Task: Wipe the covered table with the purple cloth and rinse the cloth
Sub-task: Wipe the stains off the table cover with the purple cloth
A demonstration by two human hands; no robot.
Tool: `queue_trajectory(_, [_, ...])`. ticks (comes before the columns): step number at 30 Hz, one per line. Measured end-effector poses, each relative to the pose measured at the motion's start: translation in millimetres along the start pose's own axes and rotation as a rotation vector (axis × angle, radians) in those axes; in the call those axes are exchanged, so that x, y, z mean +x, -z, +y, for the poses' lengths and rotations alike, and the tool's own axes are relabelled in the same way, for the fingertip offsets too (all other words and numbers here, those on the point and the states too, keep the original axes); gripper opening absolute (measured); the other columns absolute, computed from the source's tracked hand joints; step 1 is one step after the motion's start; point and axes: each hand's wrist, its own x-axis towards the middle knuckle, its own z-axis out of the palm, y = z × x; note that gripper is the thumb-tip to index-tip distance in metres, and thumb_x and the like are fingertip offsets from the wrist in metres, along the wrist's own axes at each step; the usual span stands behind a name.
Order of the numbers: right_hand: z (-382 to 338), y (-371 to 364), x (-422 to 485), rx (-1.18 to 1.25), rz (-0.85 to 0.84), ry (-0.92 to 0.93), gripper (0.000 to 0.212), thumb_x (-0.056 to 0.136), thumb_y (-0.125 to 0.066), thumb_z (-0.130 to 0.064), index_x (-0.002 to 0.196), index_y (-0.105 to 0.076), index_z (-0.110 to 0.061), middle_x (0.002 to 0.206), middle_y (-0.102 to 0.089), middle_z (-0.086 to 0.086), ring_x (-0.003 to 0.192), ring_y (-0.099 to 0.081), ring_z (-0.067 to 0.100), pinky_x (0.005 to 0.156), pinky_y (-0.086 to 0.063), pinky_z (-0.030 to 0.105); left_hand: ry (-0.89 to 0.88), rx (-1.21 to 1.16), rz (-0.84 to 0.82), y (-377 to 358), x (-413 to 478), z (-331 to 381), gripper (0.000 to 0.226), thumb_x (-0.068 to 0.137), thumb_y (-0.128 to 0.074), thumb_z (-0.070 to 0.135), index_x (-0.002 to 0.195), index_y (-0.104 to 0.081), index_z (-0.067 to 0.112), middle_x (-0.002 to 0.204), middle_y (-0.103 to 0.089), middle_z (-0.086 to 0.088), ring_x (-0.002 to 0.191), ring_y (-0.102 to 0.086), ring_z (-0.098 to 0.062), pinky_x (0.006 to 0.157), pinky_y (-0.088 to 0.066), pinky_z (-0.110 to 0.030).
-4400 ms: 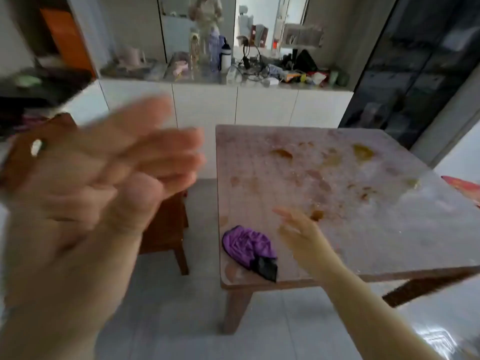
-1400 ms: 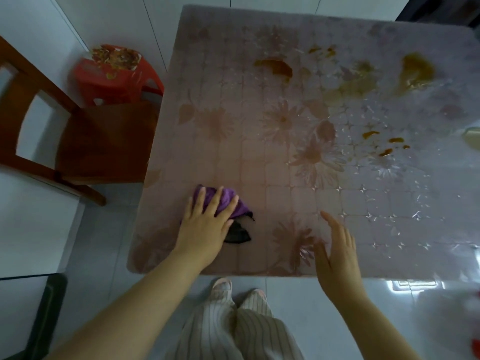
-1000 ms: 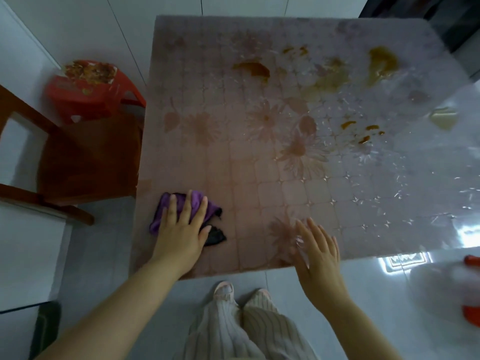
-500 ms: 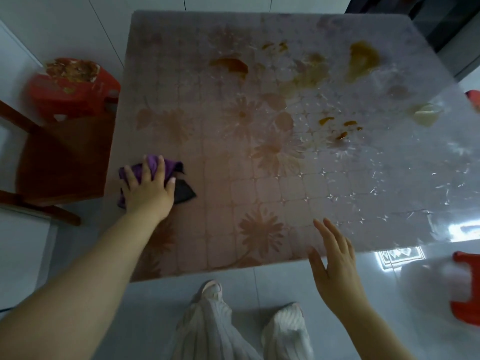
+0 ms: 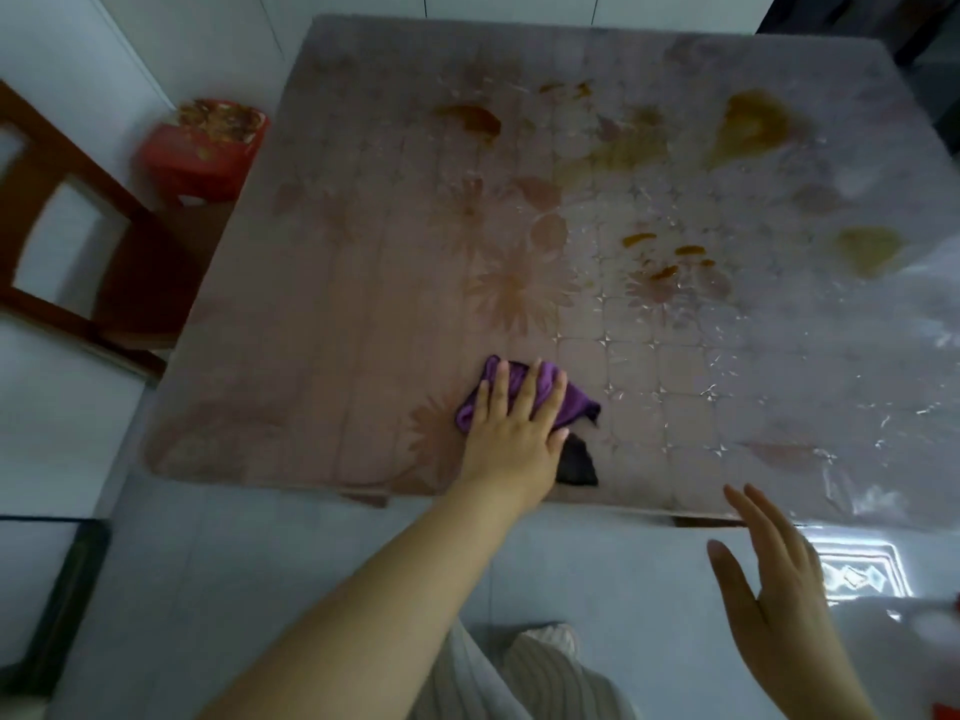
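Observation:
A square table (image 5: 322,324) under a clear plastic cover with a flower print fills the view. Brown and yellow stains (image 5: 748,127) mark its far right half. The purple cloth (image 5: 576,405), with a black corner (image 5: 576,465), lies near the table's front edge. My left hand (image 5: 514,433) presses flat on the cloth with straight fingers. My right hand (image 5: 779,589) hovers open off the front edge, over the floor, touching nothing.
A dark wooden chair (image 5: 78,262) stands left of the table. A red plastic stool (image 5: 202,142) sits behind it by the table's far left corner. Glossy white floor tiles (image 5: 623,579) lie below, and my striped trousers (image 5: 519,678) show at the bottom.
My left hand has slid the cloth from the table's left edge rightward to the front middle. My right hand has stayed open near the front edge.

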Motion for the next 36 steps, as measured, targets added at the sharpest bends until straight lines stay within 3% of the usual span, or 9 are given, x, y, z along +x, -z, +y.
queue_trajectory(4, [1.0,-2.8,10.9,0.01,-0.027,0.088,0.065,0.082,-0.029,-0.054,0.136,-0.042,-0.019,0.142,-0.041,0.011,0.128,-0.039,0.036,0.1,-0.032,0.045,0.394,0.027,0.112,6.4,-31.6,-82.3,0.063,0.088,-0.008,0.05,0.145,-0.007,0.024,0.155,-0.009,-0.009,0.138,-0.005,-0.044,0.112,-0.005,-0.054])
queue_trajectory(9, [-2.1,-2.3,15.2,0.052,-0.09,0.162,0.076,0.083,-0.019,-0.07,0.138,-0.038,-0.022,0.147,-0.034,0.003,0.128,-0.036,0.03,0.1,-0.033,0.043,0.787,-0.078,0.035,20.8,-60.5,-133.7,0.058,0.095,-0.02,0.044,0.145,0.002,0.026,0.155,-0.001,-0.011,0.139,0.004,-0.043,0.113,-0.002,-0.053])
queue_trajectory(11, [4.7,2.1,14.1,0.063,-0.094,0.16,0.07,0.084,-0.025,-0.064,0.138,-0.039,-0.022,0.146,-0.034,0.003,0.128,-0.038,0.03,0.099,-0.031,0.039,0.743,-0.08,0.087,10.5,-50.0,-105.5,0.056,0.096,-0.025,0.04,0.145,-0.007,0.021,0.154,-0.009,-0.015,0.137,-0.002,-0.048,0.11,-0.006,-0.057])
queue_trajectory(14, [20.8,10.8,12.6,0.077,-0.055,0.16,0.051,0.091,-0.038,-0.049,0.136,-0.038,-0.027,0.144,-0.037,0.002,0.13,-0.036,0.027,0.103,-0.03,0.04,0.428,-0.013,0.154,-3.3,-28.1,-24.7,0.059,0.09,-0.027,0.042,0.141,-0.029,0.014,0.146,-0.03,-0.02,0.126,-0.023,-0.059,0.1,-0.022,-0.067])
queue_trajectory(18, [44.7,24.7,12.9,0.065,0.005,0.157,0.042,0.092,-0.048,-0.043,0.132,-0.038,-0.039,0.142,-0.041,0.006,0.126,-0.042,0.032,0.095,-0.042,0.058,0.023,-0.082,-0.053,-19.9,-6.6,104.1,0.062,0.084,0.007,0.056,0.137,0.023,0.028,0.141,0.032,0.0,0.134,0.025,-0.042,0.105,0.02,-0.05])
queue_trajectory(21, [59.7,33.7,17.7,0.04,0.072,0.188,0.048,0.083,-0.043,-0.05,0.127,-0.027,-0.062,0.134,-0.051,0.011,0.114,-0.053,0.038,0.088,-0.045,0.052,-0.116,-0.085,-0.117,-25.2,7.3,147.5,0.07,0.075,0.017,0.055,0.14,0.02,0.029,0.139,0.034,0.002,0.125,0.039,-0.034,0.097,0.03,-0.047])
queue_trajectory(25, [65.5,32.3,30.1,0.037,0.139,0.252,0.043,0.087,-0.02,-0.068,0.13,-0.02,-0.063,0.118,-0.063,0.016,0.087,-0.065,0.039,0.073,-0.044,0.04,-0.161,-0.083,-0.173,-18.0,16.0,142.4,0.07,0.074,0.014,0.055,0.14,0.018,0.033,0.138,0.035,0.009,0.119,0.044,-0.027,0.094,0.033,-0.041])
queue_trajectory(29, [56.1,19.4,37.4,0.047,0.108,0.288,0.045,0.088,-0.019,-0.068,0.132,-0.019,-0.061,0.122,-0.06,0.011,0.09,-0.065,0.036,0.073,-0.048,0.039,-0.044,-0.037,-0.129,-10.0,23.7,110.3,0.069,0.071,0.019,0.059,0.135,0.026,0.035,0.14,0.033,0.009,0.132,0.032,-0.031,0.102,0.025,-0.042])
queue_trajectory(36, [40.8,17.4,43.3,0.11,0.006,0.291,0.051,0.082,-0.034,-0.045,0.132,-0.027,-0.045,0.137,-0.037,-0.009,0.12,-0.039,0.006,0.094,-0.035,0.034,0.58,-0.007,-0.006,17.7,27.4,-29.6,0.058,0.094,-0.015,0.048,0.144,0.009,0.029,0.156,0.008,-0.003,0.139,0.007,-0.04,0.113,-0.003,-0.055])
